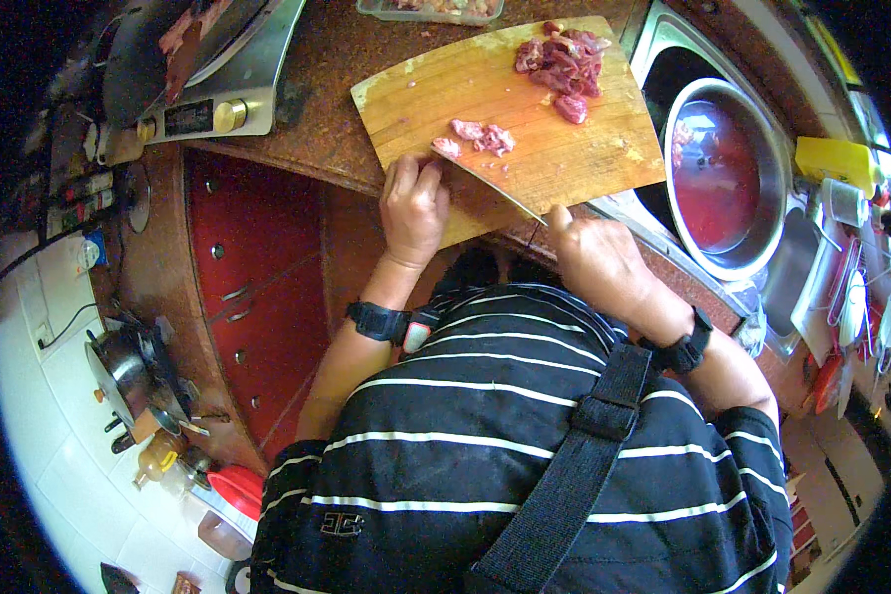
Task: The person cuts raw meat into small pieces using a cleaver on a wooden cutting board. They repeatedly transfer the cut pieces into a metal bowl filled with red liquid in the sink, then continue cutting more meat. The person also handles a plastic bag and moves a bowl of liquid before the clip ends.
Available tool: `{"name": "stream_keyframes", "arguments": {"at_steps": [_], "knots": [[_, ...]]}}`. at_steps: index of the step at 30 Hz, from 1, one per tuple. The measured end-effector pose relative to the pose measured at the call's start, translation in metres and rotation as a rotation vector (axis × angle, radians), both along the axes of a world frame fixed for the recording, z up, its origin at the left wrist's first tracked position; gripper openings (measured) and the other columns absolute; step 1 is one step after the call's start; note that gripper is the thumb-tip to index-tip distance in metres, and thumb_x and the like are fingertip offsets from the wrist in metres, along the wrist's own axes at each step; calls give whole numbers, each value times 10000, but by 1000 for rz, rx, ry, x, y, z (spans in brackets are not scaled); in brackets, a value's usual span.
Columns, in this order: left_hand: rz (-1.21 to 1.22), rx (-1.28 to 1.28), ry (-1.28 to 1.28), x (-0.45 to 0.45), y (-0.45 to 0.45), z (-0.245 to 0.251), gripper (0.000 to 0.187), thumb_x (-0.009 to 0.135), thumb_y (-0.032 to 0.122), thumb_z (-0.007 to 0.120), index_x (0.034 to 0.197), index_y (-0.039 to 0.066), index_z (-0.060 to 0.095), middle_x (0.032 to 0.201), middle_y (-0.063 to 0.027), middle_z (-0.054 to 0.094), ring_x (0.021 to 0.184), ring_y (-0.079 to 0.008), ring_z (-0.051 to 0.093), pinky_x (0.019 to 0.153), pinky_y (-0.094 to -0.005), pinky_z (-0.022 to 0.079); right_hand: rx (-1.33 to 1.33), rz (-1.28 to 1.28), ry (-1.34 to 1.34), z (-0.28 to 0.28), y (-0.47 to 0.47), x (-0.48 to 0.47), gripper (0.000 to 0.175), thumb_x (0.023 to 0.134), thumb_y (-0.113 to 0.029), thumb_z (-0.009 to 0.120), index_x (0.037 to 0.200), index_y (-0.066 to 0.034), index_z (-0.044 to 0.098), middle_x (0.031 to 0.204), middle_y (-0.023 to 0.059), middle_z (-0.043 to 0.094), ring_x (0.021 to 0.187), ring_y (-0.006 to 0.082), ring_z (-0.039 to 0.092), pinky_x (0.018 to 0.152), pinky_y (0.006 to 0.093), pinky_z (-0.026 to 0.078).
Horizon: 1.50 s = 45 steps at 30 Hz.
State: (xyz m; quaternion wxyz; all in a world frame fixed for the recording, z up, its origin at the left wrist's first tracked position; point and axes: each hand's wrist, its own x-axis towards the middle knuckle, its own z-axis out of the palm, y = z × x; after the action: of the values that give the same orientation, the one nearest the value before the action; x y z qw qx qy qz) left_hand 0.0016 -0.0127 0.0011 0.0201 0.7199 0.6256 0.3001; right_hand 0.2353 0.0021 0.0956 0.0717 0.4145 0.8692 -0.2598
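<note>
My right hand (598, 256) is closed round the handle of a knife (490, 185), whose blade reaches left across the near part of a wooden cutting board (431, 89). Near the blade's tip, my left hand (414, 208) rests at the board's near left edge with its fingers curled; whether it pinches anything is hidden. Small pieces of raw meat (494, 139) lie just beyond the blade. A larger pile of raw red meat (568, 63) sits at the board's far right.
Right of the board, a steel bowl (776, 223) of reddish water stands in the sink (653, 56). A clear plastic container (431, 16) with food is beyond the board. At upper left is a cooktop (263, 96); red cabinet doors (267, 297) are below the counter.
</note>
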Motion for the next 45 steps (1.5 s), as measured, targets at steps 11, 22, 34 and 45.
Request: {"name": "stream_keyframes", "arguments": {"at_steps": [11,22,34,45], "knots": [[87,-49,-308,-8,-22,6,325,711,-6,710,1008,13,579,968,-157,576,824,-308,605,705,-377,520,21,32,70,14,0,-6,131,750,-37,550,860,10,496,586,189,596,565,359,632,496,446,494],[37,19,-83,-6,-5,-5,202,654,11,674,852,-3,641,881,-167,573,823,-362,574,740,-433,504,15,120,-8,18,12,-22,96,776,-61,561,822,0,501,583,164,606,555,318,648,485,401,507],[51,-28,-3,-5,6,-2,237,622,17,670,852,-30,638,960,-210,601,873,-393,595,775,-451,511,109,52,75,-14,29,-60,113,794,-44,521,885,23,514,644,193,636,605,326,668,513,415,526],[11,18,-87,-5,12,0,158,688,-14,643,811,34,556,847,-125,543,788,-338,581,689,-432,490,-25,-89,26,1,-18,22,145,787,-46,536,915,13,501,639,213,608,637,395,628,571,477,492]]}}
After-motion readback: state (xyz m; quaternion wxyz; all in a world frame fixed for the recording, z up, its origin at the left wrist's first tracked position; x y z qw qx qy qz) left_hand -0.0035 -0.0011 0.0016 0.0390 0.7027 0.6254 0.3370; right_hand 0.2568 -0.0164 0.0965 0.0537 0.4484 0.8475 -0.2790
